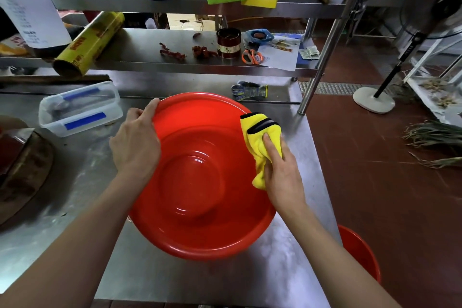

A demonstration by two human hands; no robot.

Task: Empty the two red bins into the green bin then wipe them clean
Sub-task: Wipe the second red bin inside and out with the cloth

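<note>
At the red bin's right rim, the right hand presses a yellow cloth, wiping; the left hand grips the far-left rim. Next, probably sweep inward.

Your left hand grips the red bin's rim on the tabletop; your right hand presses a yellow cloth against its right side.

An empty red bin sits upright on the steel table; another red bin stands on the floor.
</note>
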